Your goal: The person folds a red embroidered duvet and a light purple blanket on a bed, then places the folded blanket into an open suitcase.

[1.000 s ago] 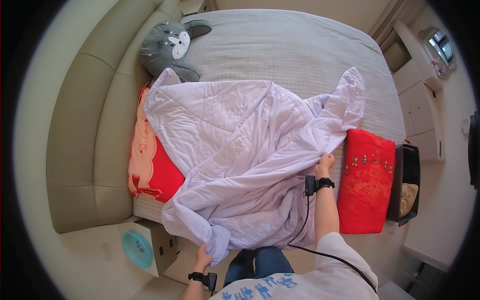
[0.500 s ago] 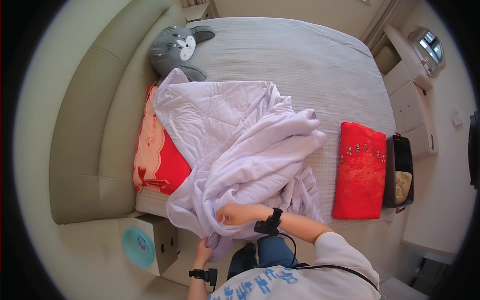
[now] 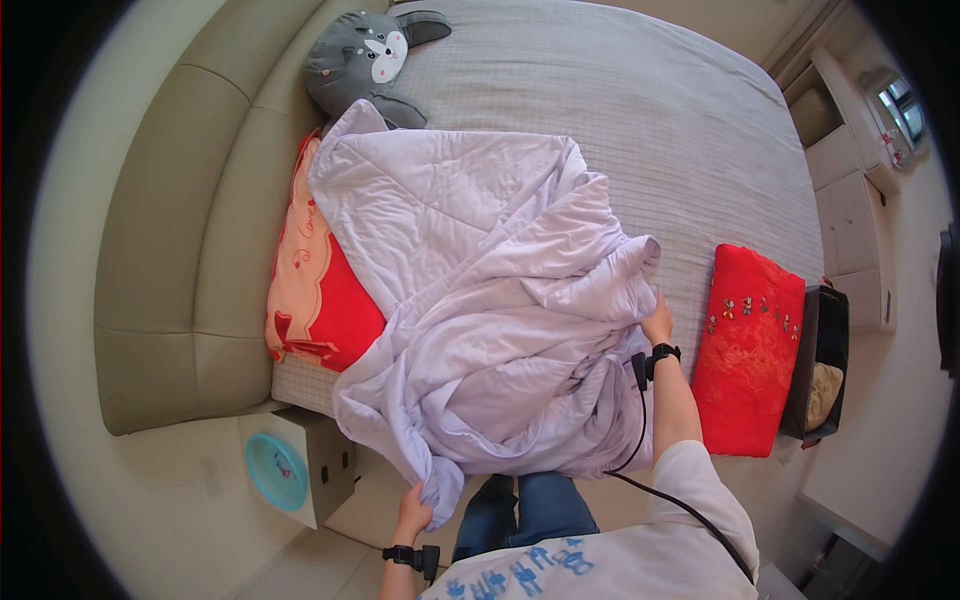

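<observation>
A pale lilac quilt (image 3: 480,320) lies bunched and partly spread over the near side of the bed, one corner hanging past the near edge. My left hand (image 3: 413,513) grips that hanging corner, low by the bed's side. Farther right, my right hand (image 3: 657,323) is at the quilt's right end, its fingers closed around the fabric near a raised fold. A red and peach pillow (image 3: 335,300) is partly covered by the quilt's left part. Both wrists wear black straps with small devices, a cable running from the right one.
The bed (image 3: 640,110) has a grey checked sheet and a padded headboard (image 3: 170,240) at left. A grey plush cushion (image 3: 345,70) sits at the far left. At right lie a folded red blanket (image 3: 752,360) and a dark box (image 3: 822,370). A blue basin (image 3: 276,471) rests on the nightstand (image 3: 318,470).
My right hand has moved right and away from me, from the quilt's near middle to its right end. The quilt's folds have shifted and spread. My left hand still holds the corner.
</observation>
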A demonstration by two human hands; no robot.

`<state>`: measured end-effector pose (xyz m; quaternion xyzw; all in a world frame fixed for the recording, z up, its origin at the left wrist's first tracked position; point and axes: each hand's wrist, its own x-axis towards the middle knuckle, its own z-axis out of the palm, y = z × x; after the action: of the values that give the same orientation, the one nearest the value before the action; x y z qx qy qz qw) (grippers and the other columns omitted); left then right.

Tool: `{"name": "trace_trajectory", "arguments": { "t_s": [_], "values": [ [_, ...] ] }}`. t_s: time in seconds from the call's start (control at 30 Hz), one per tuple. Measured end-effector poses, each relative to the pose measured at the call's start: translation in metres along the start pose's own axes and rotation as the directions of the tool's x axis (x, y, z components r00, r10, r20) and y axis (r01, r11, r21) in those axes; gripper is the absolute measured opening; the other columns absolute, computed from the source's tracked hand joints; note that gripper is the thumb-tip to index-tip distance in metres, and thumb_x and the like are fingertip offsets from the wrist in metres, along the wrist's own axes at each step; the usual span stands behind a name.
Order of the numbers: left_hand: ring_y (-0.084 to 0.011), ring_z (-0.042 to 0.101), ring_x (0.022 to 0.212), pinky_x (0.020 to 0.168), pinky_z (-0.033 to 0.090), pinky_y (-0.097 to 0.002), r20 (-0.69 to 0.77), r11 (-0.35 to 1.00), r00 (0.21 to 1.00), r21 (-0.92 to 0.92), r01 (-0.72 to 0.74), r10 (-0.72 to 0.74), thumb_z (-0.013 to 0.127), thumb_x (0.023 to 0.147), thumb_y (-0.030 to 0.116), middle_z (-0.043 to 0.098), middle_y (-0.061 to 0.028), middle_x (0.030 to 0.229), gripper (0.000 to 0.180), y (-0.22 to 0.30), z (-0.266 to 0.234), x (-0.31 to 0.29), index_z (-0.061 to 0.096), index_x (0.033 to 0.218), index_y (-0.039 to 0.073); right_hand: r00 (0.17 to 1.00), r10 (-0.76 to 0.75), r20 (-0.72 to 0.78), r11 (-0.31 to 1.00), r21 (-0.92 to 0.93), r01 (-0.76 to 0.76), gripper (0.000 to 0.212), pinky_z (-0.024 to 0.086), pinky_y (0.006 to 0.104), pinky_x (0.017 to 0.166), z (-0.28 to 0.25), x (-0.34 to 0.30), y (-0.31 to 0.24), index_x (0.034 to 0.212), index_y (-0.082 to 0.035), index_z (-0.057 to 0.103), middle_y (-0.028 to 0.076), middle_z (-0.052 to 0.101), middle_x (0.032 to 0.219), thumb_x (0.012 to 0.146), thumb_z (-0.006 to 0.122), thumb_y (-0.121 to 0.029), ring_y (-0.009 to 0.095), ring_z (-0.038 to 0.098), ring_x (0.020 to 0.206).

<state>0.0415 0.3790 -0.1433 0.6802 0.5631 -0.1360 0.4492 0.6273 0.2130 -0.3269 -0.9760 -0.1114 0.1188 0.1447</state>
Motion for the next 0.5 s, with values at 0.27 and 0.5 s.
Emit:
{"name": "trace_trajectory", "arguments": {
  "t_s": [0.27, 0.5],
  "values": [
    [-0.0365, 0.056, 0.094, 0.079, 0.045, -0.0373, 0.051, 0.994, 0.997, 0.102, 0.048, -0.054, 0.046, 0.065, 0.001, 0.058, -0.0234, 0.097, 0.05, 0.037, 0.017, 0.024, 0.052, 0.114, 0.006, 0.958, 0.072, 0.276, 0.978, 0.171, -0.123, 0.088, 0.034, 0.0396, 0.095, 0.041, 0.049, 0.046, 0.134, -0.009, 0.024, 0.021, 0.045, 0.12, 0.057, 0.066, -0.016, 0.035, 0.044, 0.111],
    [-0.0371, 0.055, 0.094, 0.079, 0.045, -0.0381, 0.072, 0.988, 0.994, 0.136, 0.075, -0.085, 0.046, 0.065, 0.002, 0.058, -0.0234, 0.097, 0.049, 0.034, 0.012, 0.029, 0.052, 0.114, 0.007, 0.96, 0.193, 0.202, 0.98, -0.091, -0.178, 0.071, 0.032, 0.0397, 0.098, 0.01, 0.021, -0.007, 0.121, -0.01, 0.044, 0.018, 0.029, 0.133, 0.058, 0.073, -0.024, 0.038, 0.027, 0.122]
  ]
}}
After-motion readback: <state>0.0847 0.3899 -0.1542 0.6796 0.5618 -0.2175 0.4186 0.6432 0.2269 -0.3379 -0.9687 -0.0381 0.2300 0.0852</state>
